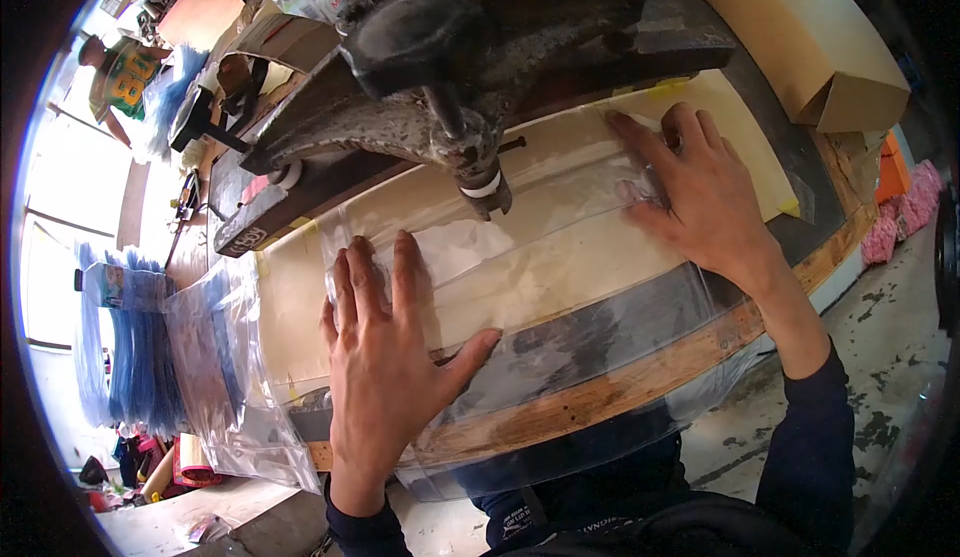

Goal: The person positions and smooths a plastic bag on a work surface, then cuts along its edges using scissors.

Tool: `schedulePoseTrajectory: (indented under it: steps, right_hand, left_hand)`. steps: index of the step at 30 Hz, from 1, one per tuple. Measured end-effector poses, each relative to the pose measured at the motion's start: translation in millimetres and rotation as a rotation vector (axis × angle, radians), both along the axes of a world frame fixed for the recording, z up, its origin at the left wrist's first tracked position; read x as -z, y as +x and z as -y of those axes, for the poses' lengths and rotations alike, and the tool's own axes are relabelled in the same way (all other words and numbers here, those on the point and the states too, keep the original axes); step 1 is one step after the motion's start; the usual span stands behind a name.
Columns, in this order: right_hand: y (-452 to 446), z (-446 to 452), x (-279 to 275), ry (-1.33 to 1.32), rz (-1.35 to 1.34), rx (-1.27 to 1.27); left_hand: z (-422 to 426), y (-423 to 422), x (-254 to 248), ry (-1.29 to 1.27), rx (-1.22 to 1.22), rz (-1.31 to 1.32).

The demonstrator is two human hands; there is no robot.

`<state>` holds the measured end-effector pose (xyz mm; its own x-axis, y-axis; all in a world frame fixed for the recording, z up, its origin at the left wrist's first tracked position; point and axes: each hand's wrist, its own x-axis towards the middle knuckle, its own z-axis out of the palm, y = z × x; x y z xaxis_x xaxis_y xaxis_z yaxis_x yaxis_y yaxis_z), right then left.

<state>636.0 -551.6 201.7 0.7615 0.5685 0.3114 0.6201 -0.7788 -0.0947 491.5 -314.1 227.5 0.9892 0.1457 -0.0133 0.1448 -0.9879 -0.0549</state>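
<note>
A clear plastic sheet or bag (560,217) lies over a cream-coloured board (540,262), and its loose part hangs over the table's front edge. My left hand (385,342) rests flat on the plastic at the left, fingers spread and thumb pointing right. On the right, my right hand (700,192) presses the plastic with its index finger stretched out and the other fingers a little bent, apart from the thumb. Between and just beyond both hands stands a dark metal press (450,67), its narrow lower tip (487,197) above the board.
A wooden edge (590,392) borders the dark tabletop. Bundles of bluish clear plastic (140,347) hang at the left. A long cardboard box (790,37) lies at the back right, near pink material (900,212). Another person (125,77) is at the far left.
</note>
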Motion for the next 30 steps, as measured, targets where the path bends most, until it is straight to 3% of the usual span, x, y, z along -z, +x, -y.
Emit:
schedulePoseTrajectory:
  steps: [30]
  right_hand:
    - [2.4,-3.3,-3.9,0.007,-0.070,-0.001]
  left_hand:
    - [-4.9,0.9,3.7,-0.015,0.077,0.112]
